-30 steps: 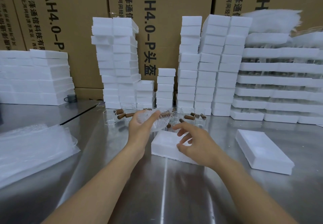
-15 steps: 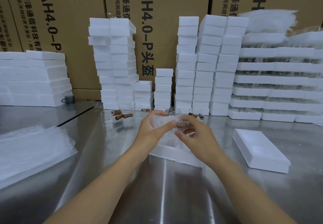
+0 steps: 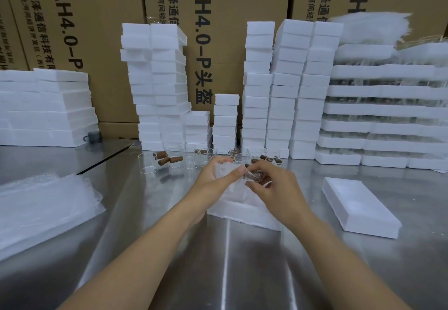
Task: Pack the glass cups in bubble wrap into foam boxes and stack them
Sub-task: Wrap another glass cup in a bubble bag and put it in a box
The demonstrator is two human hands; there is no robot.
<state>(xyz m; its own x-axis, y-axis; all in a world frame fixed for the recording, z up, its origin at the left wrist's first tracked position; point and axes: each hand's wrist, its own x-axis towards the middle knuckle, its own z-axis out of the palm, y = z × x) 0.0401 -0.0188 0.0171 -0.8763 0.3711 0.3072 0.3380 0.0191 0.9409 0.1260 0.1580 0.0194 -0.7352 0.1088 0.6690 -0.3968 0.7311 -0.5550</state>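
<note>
Head view. Brushed steel desk (image 3: pixel 145 273), reflective, with a dark seam (image 3: pixel 106 158) running diagonally at the far left. Brown cardboard cartons (image 3: pixel 101 19) with black print wall off the back.

Left hand (image 3: pixel 211 183) and right hand (image 3: pixel 276 193) meet at mid-desk, both grasping one bubble-wrapped cup (image 3: pixel 228 171). Left fingers curl around the wrapped body, thumb lying across the top. Right fingers (image 3: pixel 254 186) pinch the wrapped brown handle end. The cup is held just above an open foam box (image 3: pixel 242 212) that sits on the desk under the hands. Whether the cup touches the box cannot be told.

Far edge is crowded:
- Tall columns of foam boxes (image 3: pixel 160 87) stand left and right of centre, shorter columns between them.
- Low flat foam slabs (image 3: pixel 43 108) are piled at the far left, a small grey mug (image 3: pixel 93 136) beside them.
- Layered foam trays (image 3: pixel 383 108) with glassware between the layers are stacked at the far right.
- A row of bare glass cups (image 3: pixel 148 163) with brown handles stands at the foot of the columns, just beyond the hands.

Near left: a stack of bubble wrap sheets (image 3: pixel 41 210), its corner pointing toward the left forearm. Right: a second foam piece (image 3: pixel 358 210) lies flat, well apart from the right hand. Open steel lies between the forearms and along the near edge.
</note>
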